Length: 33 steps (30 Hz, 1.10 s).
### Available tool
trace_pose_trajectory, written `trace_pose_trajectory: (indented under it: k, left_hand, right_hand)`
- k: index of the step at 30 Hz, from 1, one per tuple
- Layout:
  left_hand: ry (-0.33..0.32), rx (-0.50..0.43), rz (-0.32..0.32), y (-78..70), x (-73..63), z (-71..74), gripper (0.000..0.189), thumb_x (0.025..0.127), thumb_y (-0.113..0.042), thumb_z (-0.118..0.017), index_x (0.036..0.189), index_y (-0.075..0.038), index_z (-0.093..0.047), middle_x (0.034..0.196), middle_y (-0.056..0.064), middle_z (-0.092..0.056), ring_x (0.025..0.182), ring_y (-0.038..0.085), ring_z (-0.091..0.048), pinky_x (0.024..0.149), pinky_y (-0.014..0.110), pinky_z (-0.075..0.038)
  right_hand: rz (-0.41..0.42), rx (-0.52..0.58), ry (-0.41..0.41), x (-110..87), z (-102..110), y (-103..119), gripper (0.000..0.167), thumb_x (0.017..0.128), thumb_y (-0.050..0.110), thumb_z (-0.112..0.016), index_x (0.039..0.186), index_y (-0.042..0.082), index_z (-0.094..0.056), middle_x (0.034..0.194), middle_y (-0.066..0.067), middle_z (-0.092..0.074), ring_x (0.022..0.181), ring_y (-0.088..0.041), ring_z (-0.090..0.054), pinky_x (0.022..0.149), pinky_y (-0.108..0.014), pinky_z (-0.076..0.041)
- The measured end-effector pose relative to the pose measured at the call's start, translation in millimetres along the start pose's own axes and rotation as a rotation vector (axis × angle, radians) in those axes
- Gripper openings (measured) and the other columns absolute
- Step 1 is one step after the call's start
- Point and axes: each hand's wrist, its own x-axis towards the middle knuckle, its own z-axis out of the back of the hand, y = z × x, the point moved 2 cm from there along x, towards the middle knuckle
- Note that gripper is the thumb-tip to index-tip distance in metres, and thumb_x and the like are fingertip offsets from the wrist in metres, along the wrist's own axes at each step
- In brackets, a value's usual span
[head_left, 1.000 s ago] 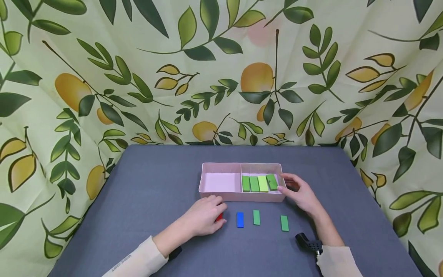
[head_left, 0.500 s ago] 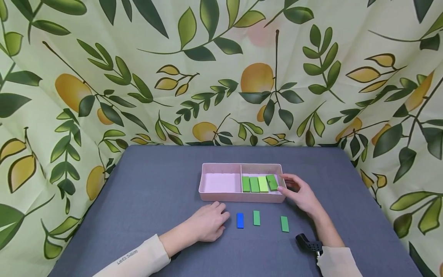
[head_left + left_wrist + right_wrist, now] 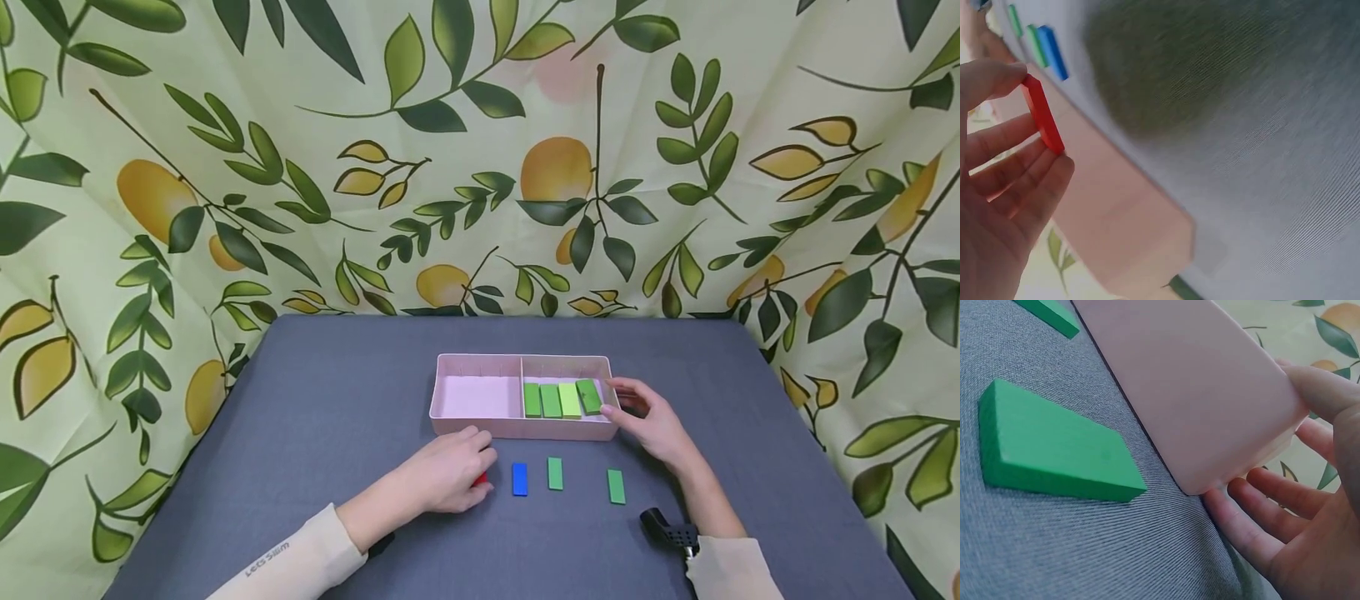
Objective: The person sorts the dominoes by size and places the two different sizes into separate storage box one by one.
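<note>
My left hand (image 3: 453, 471) pinches a red block (image 3: 1042, 115) between thumb and fingertips, in front of a pink two-compartment box (image 3: 480, 427). In the head view the hand covers most of the block. At the box's right end, my right hand (image 3: 651, 417) grips the corner, thumb at the rim and fingers against the end wall. Inside the right compartment lie several green blocks (image 3: 551, 401), the rightmost slightly tilted; the left compartment (image 3: 480, 395) holds nothing. On the table before the box lie a blue block (image 3: 520, 479) and two green blocks, one nearer the middle (image 3: 555, 473) and one farther right (image 3: 616, 487).
A grey-blue cloth covers the table (image 3: 345, 375). Behind it and along both sides hangs a curtain (image 3: 480, 225) printed with leaves and fruit. A black device (image 3: 667, 529) is strapped at my right wrist.
My left hand first drew slightly toward me, then moved back up a little toward the box, still with the red block. The right hand and the box stay in place.
</note>
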Motion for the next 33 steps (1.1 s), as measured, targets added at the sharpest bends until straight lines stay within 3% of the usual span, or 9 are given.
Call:
trace_pose_trajectory:
  k: [5,12,16,22,26,33]
  left_hand:
    - [-0.041,0.015,-0.013,4.3,3.2,14.9,0.021,0.089,-0.035,-0.075,0.087,-0.016,-0.066,0.083,-0.004,-0.050,0.076,0.012,-0.046,0.064,0.022,-0.039]
    - [-0.132,0.016,-0.029,11.3,9.3,33.3,0.019,0.086,-0.029,-0.078,0.085,-0.016,-0.064,0.083,-0.003,-0.051,0.076,0.014,-0.048,0.067,0.024,-0.042]
    - [-0.179,0.014,-0.027,18.8,14.9,45.6,0.018,0.084,-0.025,-0.079,0.085,-0.014,-0.065,0.083,-0.001,-0.051,0.075,0.015,-0.048,0.067,0.025,-0.043]
    - [-0.233,0.023,-0.016,31.6,24.6,57.1,0.013,0.083,-0.020,-0.078,0.086,-0.012,-0.068,0.085,0.001,-0.057,0.076,0.016,-0.051,0.067,0.026,-0.045]
    - [-0.224,0.008,0.009,40.5,32.5,57.1,0.012,0.083,-0.018,-0.078,0.088,-0.011,-0.069,0.088,0.002,-0.059,0.081,0.017,-0.053,0.069,0.027,-0.047]
    - [-0.117,-0.057,0.118,56.3,50.2,48.6,0.016,0.087,-0.017,-0.077,0.099,-0.007,-0.074,0.103,0.005,-0.066,0.096,0.020,-0.058,0.080,0.028,-0.053]
  right_hand:
    - [0.013,-0.004,-0.001,1.3,-0.1,0.4,0.054,0.097,0.026,-0.072,0.143,0.005,-0.052,0.142,-0.021,-0.052,0.126,-0.039,-0.051,0.094,-0.035,-0.046]
    - [0.015,-0.012,0.003,2.3,0.7,-0.1,0.054,0.097,0.026,-0.071,0.143,0.006,-0.052,0.143,-0.020,-0.051,0.126,-0.038,-0.051,0.096,-0.036,-0.046]
    - [0.021,-0.007,0.007,1.4,0.6,1.3,0.054,0.098,0.024,-0.071,0.145,0.005,-0.051,0.144,-0.022,-0.050,0.127,-0.041,-0.050,0.099,-0.051,-0.044]
    - [0.006,-0.025,0.000,0.4,-1.5,0.4,0.055,0.098,0.029,-0.070,0.144,0.005,-0.050,0.144,-0.023,-0.050,0.127,-0.042,-0.050,0.101,-0.057,-0.042]
    - [0.011,-0.031,0.004,1.0,-1.5,0.7,0.056,0.098,0.030,-0.070,0.144,0.005,-0.050,0.144,-0.023,-0.050,0.126,-0.042,-0.051,0.100,-0.055,-0.043]
    - [0.010,-0.029,0.006,-0.3,-1.2,0.8,0.055,0.099,0.029,-0.069,0.144,0.005,-0.050,0.144,-0.023,-0.050,0.126,-0.042,-0.051,0.100,-0.055,-0.043]
